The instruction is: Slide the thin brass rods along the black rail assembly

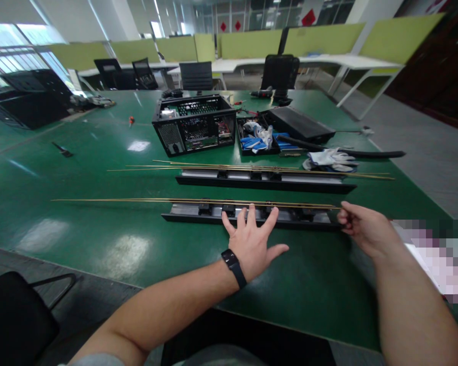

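the long thin brass-coloured rods (99, 200) lie close together near the person's side of the green worktop (118, 223), their long axis running left to right. they pass over a straight black channel-shaped rail (198, 219), nearly parallel to it, with one end reaching well past its left end and the other pointing right, into the right hand (362, 226). there the grip is closed, thumb and fingers pinching the rods near the rail's right end. the left hand (250, 239) is released, palm down with fingers spread, its fingertips over the middle of the rail; whether they touch the rods cannot be told

the near rail holds small black blocks (204, 207) spaced along its pale inner strip. beyond it, a second black rail (252, 184) runs nearly parallel, with more brass-coloured rods (148, 169) along it, stretching past both its ends

further back stands an open black metal computer case (193, 118) with circuit boards inside. to its right, a shallow black tray (248, 152) holds blue and white work gloves (257, 137), beside a flat black box-shaped panel (301, 124). a second gloves pile (330, 160) lies near a black curved tube (377, 154)
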A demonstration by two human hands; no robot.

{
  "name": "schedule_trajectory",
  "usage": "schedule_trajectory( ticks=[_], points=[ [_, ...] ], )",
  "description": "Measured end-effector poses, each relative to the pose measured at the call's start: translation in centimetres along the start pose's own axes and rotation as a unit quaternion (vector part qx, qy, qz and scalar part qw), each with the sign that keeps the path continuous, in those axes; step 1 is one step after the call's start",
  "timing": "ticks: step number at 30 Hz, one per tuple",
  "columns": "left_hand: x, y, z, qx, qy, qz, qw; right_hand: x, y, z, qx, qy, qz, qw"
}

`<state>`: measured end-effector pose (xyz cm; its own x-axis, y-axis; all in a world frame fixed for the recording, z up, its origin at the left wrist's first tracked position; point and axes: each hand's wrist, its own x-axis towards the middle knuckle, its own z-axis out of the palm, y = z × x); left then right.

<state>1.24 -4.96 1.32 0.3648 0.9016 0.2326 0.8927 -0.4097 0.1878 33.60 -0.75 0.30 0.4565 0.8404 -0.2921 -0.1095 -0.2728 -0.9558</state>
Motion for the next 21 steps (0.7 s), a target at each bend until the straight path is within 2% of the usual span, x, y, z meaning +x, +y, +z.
schedule_trajectory(
  ticks=[11, 21],
  points=[
    [0.46, -0.64, -0.01, -0.010, -0.009, 0.013, 1.000, 0.12, 0.16, -0.08, 0.002, -0.007, -0.019, 1.000],
    [0.63, -0.85, 0.11, -0.040, -0.018, 0.041, 0.998, 0.08, 0.10, -0.08, 0.002, -0.004, -0.009, 1.000]
  ],
)
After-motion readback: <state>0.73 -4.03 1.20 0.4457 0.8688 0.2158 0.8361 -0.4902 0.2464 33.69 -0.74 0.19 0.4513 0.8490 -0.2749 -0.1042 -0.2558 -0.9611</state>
